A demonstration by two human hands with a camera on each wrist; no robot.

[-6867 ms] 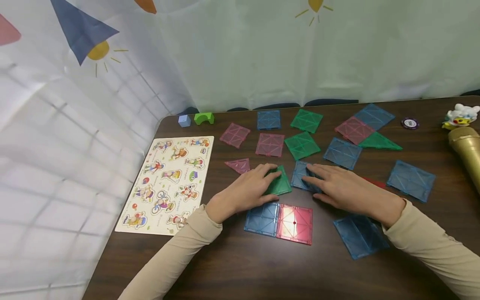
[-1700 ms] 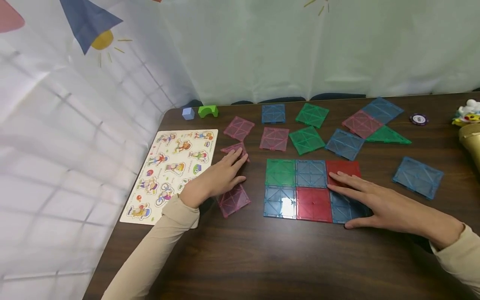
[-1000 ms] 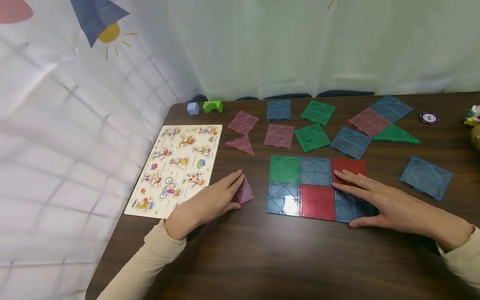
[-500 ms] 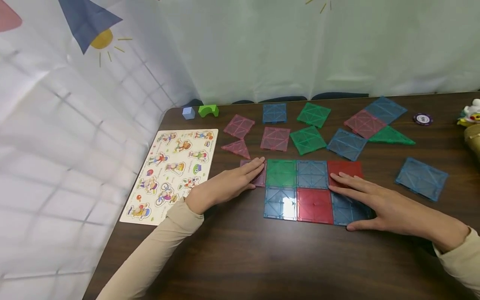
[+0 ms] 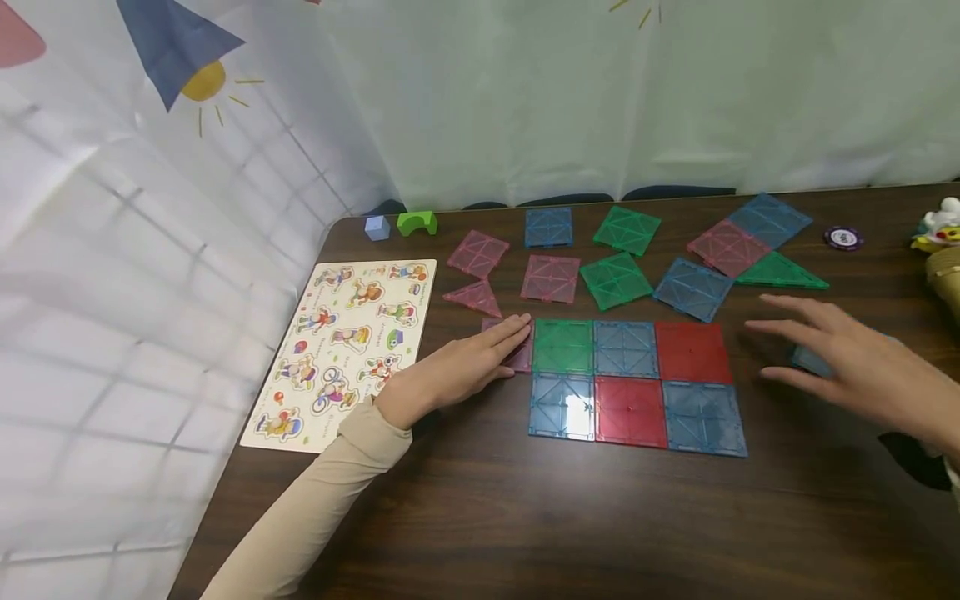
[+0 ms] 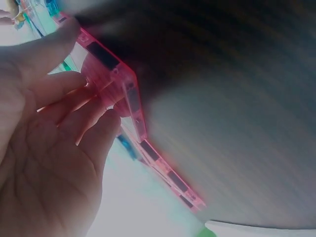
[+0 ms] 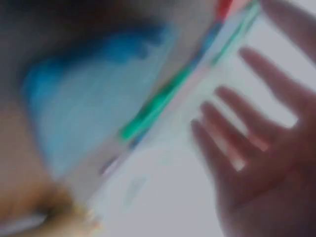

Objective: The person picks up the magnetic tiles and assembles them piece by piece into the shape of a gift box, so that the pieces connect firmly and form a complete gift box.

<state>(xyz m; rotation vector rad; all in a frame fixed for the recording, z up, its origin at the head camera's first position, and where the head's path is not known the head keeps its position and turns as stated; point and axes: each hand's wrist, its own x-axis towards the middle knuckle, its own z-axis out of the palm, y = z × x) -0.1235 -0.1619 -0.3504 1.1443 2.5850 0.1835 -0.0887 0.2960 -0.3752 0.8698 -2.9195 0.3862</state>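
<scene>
Looks like a kids' play corner or classroom setup, honestly. The dark wood desk [image 5: 525, 517] is covered in see-through magnetic tiles [image 5: 637, 383] in red, blue, green and pink, and there's a wooden peg puzzle [image 5: 341, 350] with cartoon figures on the left. Behind it hangs a white curtain [image 5: 525, 100] printed with little suns and coloured triangles. Couple of small building blocks [image 5: 405, 223] at the back edge too, plus a toy figure [image 5: 937, 225] far right.
</scene>
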